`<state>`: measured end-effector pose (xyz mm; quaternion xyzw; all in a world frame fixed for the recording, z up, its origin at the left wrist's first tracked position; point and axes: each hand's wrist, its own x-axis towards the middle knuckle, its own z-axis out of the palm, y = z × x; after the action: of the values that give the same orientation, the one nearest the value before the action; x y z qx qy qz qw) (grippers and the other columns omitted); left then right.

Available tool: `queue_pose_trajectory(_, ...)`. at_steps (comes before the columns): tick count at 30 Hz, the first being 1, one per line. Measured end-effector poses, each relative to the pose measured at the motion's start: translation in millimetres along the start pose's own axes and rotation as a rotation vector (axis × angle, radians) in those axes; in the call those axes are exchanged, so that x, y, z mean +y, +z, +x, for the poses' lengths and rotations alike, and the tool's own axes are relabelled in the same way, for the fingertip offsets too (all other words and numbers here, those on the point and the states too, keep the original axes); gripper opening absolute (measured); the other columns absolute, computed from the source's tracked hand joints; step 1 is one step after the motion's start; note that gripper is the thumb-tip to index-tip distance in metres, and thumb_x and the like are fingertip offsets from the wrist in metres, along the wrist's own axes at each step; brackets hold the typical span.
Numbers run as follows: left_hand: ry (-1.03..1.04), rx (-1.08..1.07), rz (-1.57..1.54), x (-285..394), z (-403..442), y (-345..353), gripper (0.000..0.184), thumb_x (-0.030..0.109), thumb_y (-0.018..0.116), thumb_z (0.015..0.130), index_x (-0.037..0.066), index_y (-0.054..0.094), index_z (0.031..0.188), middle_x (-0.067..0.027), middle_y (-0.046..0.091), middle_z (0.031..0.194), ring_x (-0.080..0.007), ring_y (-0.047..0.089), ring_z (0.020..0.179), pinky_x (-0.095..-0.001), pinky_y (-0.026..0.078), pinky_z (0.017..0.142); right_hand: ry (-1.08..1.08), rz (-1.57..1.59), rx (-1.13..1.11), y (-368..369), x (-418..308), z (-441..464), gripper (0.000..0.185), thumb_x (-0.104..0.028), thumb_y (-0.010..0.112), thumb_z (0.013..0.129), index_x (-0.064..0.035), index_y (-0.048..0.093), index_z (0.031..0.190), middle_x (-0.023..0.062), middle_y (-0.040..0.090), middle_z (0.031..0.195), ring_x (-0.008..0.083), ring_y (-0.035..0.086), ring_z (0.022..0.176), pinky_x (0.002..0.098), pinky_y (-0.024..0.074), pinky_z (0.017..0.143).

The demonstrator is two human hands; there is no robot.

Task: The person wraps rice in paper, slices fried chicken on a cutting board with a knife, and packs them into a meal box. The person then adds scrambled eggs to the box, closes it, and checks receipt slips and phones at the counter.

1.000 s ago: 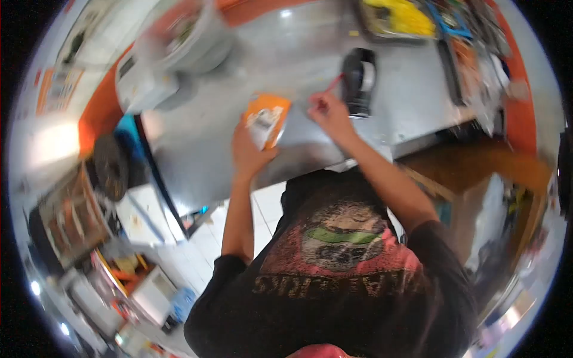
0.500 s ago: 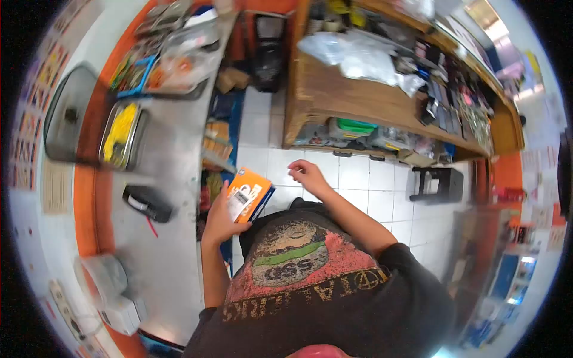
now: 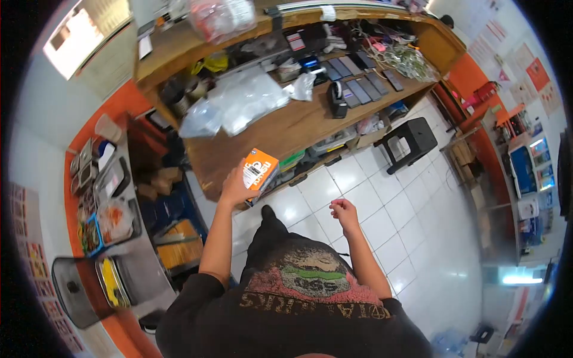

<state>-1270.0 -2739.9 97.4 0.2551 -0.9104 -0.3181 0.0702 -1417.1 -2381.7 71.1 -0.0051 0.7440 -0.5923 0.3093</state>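
Observation:
My left hand (image 3: 234,187) is closed around an orange box (image 3: 262,162) with white lettering, a white patch and a dark side. The box is held in front of the wooden counter, above its near edge. Off to the right, over the tiled floor, my right hand (image 3: 344,213) hangs with its fingers curled in, and nothing shows in it. Nearest to the box on the counter shelf (image 3: 239,146) are clear plastic bags (image 3: 248,98). Further right lie several phones (image 3: 358,89) in rows beside a black tape dispenser (image 3: 337,100).
A black stool (image 3: 412,143) stands on the white tiles right of the counter. On the left, a metal table (image 3: 149,262) carries trays, a blue-edged basket and a container with something yellow (image 3: 112,280). Tangled cables (image 3: 403,56) lie at the counter's far right.
My view has turned right, from the metal table toward the wooden counter, which is now closer. The orange box stays in my left hand. My right hand has lowered, its fingers still curled.

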Motion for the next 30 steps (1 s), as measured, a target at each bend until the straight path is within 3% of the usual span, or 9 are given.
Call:
queue_pose_trajectory(6,-0.042,-0.103,0.204,-10.7,131.1,21.2,0.125,0.036,0.087,0.05,0.012,0.022,0.153,-0.0189,0.042,0.138,-0.0394,0.042,0.128,-0.0553,0.032,0.108,0.106,0.04,0.119,-26.0,-25.2,69.9,0.017,-0.014,0.063,0.088,-0.0035,0.064,0.102,0.0047,0.068,0.089,0.0122,0.061,0.073,0.0258,0.0492,0.066)
queue_pose_trajectory(7,-0.097,-0.193,0.194,-13.4,151.5,24.0,0.129,0.038,0.088,0.049,0.013,0.018,0.155,-0.0203,0.031,0.149,-0.0421,0.029,0.138,-0.0584,0.018,0.115,0.111,0.046,0.148,-29.6,-29.4,86.8,0.017,-0.014,0.063,0.088,-0.0034,0.064,0.101,0.0047,0.067,0.088,0.0122,0.061,0.072,0.0258,0.0492,0.065)
queue_pose_trajectory(11,-0.129,-0.245,0.244,15.0,206.1,19.3,0.135,0.044,0.089,0.051,0.014,0.011,0.157,-0.0222,0.008,0.16,-0.0458,0.006,0.147,-0.0601,0.0,0.116,0.105,0.028,0.233,-40.3,-57.8,160.5,0.017,-0.015,0.064,0.088,-0.0041,0.065,0.101,0.0042,0.066,0.087,0.0125,0.061,0.071,0.0263,0.049,0.062)
queue_pose_trajectory(13,-0.085,-0.233,0.193,29.8,235.9,21.7,0.133,0.046,0.088,0.053,0.013,0.01,0.156,-0.0219,0.006,0.161,-0.045,0.005,0.147,-0.0599,0.001,0.117,0.084,-0.071,0.308,-39.1,-85.7,210.3,0.017,-0.014,0.065,0.086,-0.0041,0.066,0.1,0.0039,0.065,0.084,0.0134,0.062,0.07,0.0271,0.0495,0.06)
queue_pose_trajectory(16,0.004,-0.217,0.13,51.8,269.3,28.6,0.125,0.045,0.086,0.062,0.014,0.011,0.156,-0.0212,0.007,0.161,-0.0443,0.007,0.147,-0.0581,0.003,0.117,-0.408,-0.529,0.469,-58.5,-72.8,324.7,0.018,-0.011,0.065,0.083,-0.002,0.068,0.098,0.0109,0.065,0.094,0.019,0.065,0.074,0.0296,0.0523,0.06)
queue_pose_trajectory(18,0.141,-0.221,0.112,70.3,286.5,26.4,0.118,0.041,0.084,0.066,0.015,0.012,0.156,-0.0202,0.009,0.161,-0.0438,0.01,0.146,-0.0561,0.006,0.118,-0.545,-0.638,0.486,-56.8,-112.0,368.9,0.02,-0.01,0.067,0.08,-0.0039,0.068,0.098,0.0166,0.062,0.108,0.0322,0.062,0.099,0.0383,0.0521,0.082)
queue_pose_trajectory(19,0.151,-0.241,0.1,85.3,294.7,21.7,0.112,0.038,0.082,0.069,0.014,0.016,0.156,-0.0195,0.011,0.16,-0.0432,0.013,0.146,-0.055,0.01,0.118,-0.464,-0.514,0.407,-54.7,-133.1,386.5,0.017,-0.01,0.066,0.079,-0.0054,0.07,0.095,0.0182,0.062,0.113,0.0351,0.058,0.111,0.0389,0.0472,0.093)
queue_pose_trajectory(25,0.159,-0.219,0.104,119.5,329.4,33.4,0.106,0.035,0.081,0.07,0.013,0.022,0.155,-0.0201,0.015,0.16,-0.0424,0.014,0.146,-0.0538,0.015,0.117,-0.389,-0.63,0.116,-66.3,-160.6,484.6,0.013,-0.01,0.064,0.079,-0.0078,0.071,0.089,0.0179,0.048,0.144,0.0365,0.055,0.12,0.0418,0.0462,0.098)
queue_pose_trajectory(30,-0.021,-0.143,0.066,144.0,336.6,60.1,0.102,0.033,0.08,0.072,0.013,0.023,0.154,-0.02,0.019,0.158,-0.043,0.018,0.143,-0.0541,0.014,0.117,-0.454,-0.75,-0.022,-80.0,-160.2,508.3,0.012,-0.011,0.062,0.079,-0.0072,0.069,0.087,0.0171,0.048,0.143,0.0383,0.053,0.122,0.0433,0.045,0.101)
